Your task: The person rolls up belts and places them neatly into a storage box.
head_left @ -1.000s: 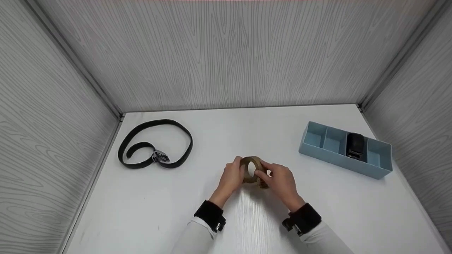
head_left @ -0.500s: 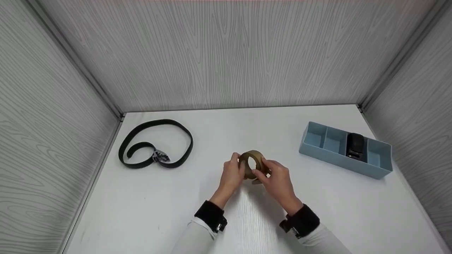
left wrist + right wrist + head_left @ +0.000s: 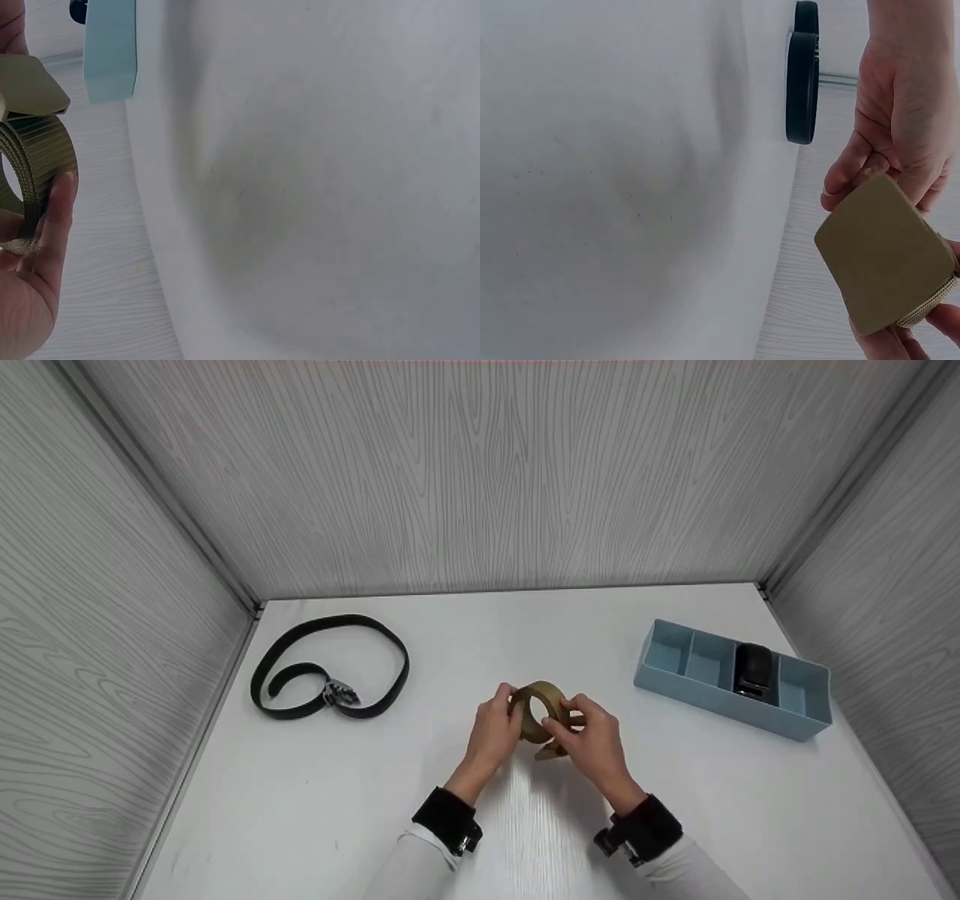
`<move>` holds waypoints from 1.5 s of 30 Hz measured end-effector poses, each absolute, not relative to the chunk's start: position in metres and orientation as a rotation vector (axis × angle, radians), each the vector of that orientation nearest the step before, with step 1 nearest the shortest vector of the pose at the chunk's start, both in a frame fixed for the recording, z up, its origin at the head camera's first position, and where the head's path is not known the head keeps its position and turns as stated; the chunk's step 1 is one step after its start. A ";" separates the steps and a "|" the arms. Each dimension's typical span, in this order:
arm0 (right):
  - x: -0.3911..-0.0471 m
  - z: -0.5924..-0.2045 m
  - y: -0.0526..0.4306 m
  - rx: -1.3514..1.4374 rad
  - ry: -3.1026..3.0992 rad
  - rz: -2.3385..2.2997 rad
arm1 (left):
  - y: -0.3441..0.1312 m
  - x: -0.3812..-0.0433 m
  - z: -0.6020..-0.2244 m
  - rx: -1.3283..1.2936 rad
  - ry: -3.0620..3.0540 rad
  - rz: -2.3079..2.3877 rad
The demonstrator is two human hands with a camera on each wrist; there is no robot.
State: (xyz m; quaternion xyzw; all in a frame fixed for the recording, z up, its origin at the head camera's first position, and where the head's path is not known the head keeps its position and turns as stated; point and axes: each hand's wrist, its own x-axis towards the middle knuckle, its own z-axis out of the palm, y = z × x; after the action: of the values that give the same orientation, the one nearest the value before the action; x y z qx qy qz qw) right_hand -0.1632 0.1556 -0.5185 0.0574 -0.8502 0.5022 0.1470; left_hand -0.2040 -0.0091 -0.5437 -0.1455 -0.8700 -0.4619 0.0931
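An olive-tan webbing belt (image 3: 553, 695), wound into a coil, is held between both hands above the middle of the white table. My left hand (image 3: 493, 729) grips the coil's left side, one finger lying along the woven outer turn in the left wrist view. On the other side my right hand (image 3: 596, 737) pinches the coil's right edge between thumb and fingers. A flat tan buckle plate (image 3: 885, 255) faces the right wrist camera, beside the coiled webbing. From the head, the loose buckle end (image 3: 551, 751) shows below the coil, partly hidden by the right hand.
A black belt (image 3: 408, 664) with a silvery buckle (image 3: 341, 692) stands on edge in a loose loop at the left. To the right is a light blue divided box (image 3: 712, 701), a black rolled item (image 3: 754, 667) in one compartment. Grey wood-grain panels (image 3: 480, 480) enclose the table.
The coil has risen slightly and tilted since a second ago. My right fingers have shifted on its right edge, and the buckle end now shows more below it.
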 end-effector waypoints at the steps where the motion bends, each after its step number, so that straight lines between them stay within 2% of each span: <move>1: -0.163 -0.518 0.156 0.175 -2.453 1.460 | -0.009 -0.204 -0.544 -0.442 -2.582 -1.338; 14: -0.161 -0.521 0.160 0.295 -2.464 1.378 | -0.008 -0.207 -0.543 -0.471 -2.688 -1.347; 21: -0.166 -0.520 0.177 0.247 -2.555 1.346 | -0.004 -0.205 -0.542 -0.493 -2.895 -1.388; 35: -0.192 -0.501 0.265 0.010 -2.698 1.117 | -0.045 -0.184 -0.554 -0.525 -3.129 -0.660; 45: -0.217 -0.478 0.326 -0.137 -2.631 0.894 | -0.086 -0.175 -0.560 -0.411 -3.188 -0.496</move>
State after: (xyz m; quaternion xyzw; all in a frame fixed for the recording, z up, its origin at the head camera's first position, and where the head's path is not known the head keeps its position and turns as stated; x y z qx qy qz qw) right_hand -0.2173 0.3258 -0.4779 -0.0484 -0.9304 0.3162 0.1788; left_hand -0.1755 -0.0865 -0.5595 -0.1262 -0.9787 -0.1523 -0.0556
